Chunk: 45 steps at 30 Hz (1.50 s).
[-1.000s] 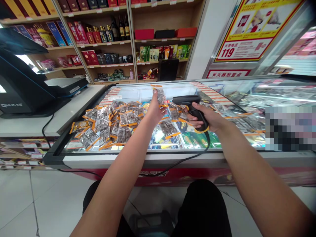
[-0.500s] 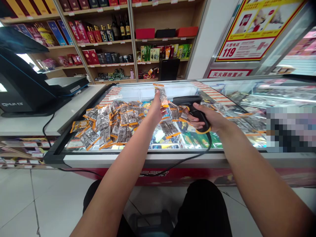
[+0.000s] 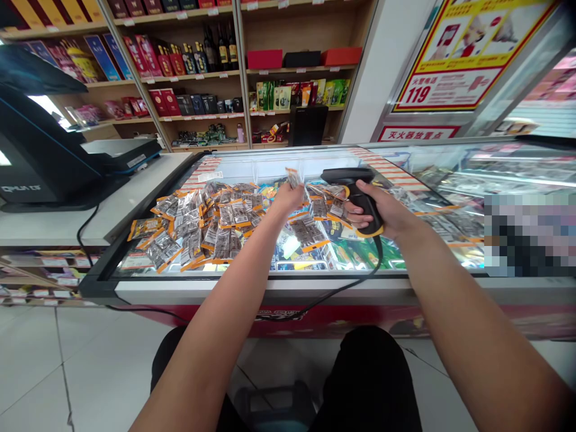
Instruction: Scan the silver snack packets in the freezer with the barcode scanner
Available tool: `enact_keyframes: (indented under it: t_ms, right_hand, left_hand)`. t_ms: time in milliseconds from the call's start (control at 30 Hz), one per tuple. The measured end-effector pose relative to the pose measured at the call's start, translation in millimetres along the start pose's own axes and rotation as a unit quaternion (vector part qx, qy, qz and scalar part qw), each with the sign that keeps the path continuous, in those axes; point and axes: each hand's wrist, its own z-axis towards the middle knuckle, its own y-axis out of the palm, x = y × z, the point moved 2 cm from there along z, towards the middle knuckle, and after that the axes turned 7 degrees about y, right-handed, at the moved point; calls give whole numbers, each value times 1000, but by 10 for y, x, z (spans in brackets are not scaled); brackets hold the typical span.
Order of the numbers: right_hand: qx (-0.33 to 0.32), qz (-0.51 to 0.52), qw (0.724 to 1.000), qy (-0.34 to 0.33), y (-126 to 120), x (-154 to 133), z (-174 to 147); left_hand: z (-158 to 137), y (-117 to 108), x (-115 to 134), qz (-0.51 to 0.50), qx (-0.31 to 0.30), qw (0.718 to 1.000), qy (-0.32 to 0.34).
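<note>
My left hand (image 3: 288,199) is closed on a small snack packet (image 3: 293,176) with an orange end, raised above the freezer's glass top. Most of that packet is hidden by my fingers. My right hand (image 3: 375,210) wraps round the grip of a black and yellow barcode scanner (image 3: 348,176), whose head points left toward the packet. A cable hangs from the scanner's handle and runs down over the freezer edge. Left of my hands lies a heap of similar packets (image 3: 225,222), clear with orange ends. A few more packets (image 3: 308,233) lie below my left hand.
The chest freezer (image 3: 180,294) with its glass top stretches across in front of my knees. On the left, a counter (image 3: 90,225) bears a dark checkout machine (image 3: 36,144). Behind stand shelves (image 3: 198,78) with bottles and boxes. A red and yellow fire notice (image 3: 454,90) hangs at right.
My left hand has turned and dropped slightly, tilting the packet so that less of it shows. The scanner has shifted a little to the right and up in my right hand.
</note>
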Motion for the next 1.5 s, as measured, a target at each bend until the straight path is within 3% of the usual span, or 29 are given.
enact_keyframes:
  t_ms: [133,300,467,600,700,800,933,1100,1233,1400,1500]
  right_hand:
    - [18,35,999,-5,-33,-5,27]
    - [18,39,999,0,-55,-3,30]
    - [20,28,999,7,-48,-4,25]
    - [26,38,999,2,-50,-3,28]
    - [25,37,999,3,-64,2,33]
    - [17,30,999,3,-80,10,43]
    - [17,41,999,1,-83,20,57]
    - [24,62,998,12,-44,12,35]
    - [9,33,999,30,7,-7,-16]
    - [-43,-29,996,74,70,9,-70]
    - [-56,-40,994,82,73,42,-65]
  left_hand:
    - [-125,-59,38,265,7,960,94]
    - [-270,-86,102,413,7,902,125]
    - [-274,23,62,357,-110,917,143]
    - [-289,96,40,330,-194,907,176]
    - [-305,5,91,352,-154,905,184]
    - [-301,-179,156,370,-94,913,142]
    - [-280,-327,191,382,-121,913,78]
    - [-316,-285,240,393,-174,901,62]
    - [-318,-275,360,310,-96,937,132]
    - [-229,-348,455,271,48,938,210]
    - [-200,-369,462,244,89,939,225]
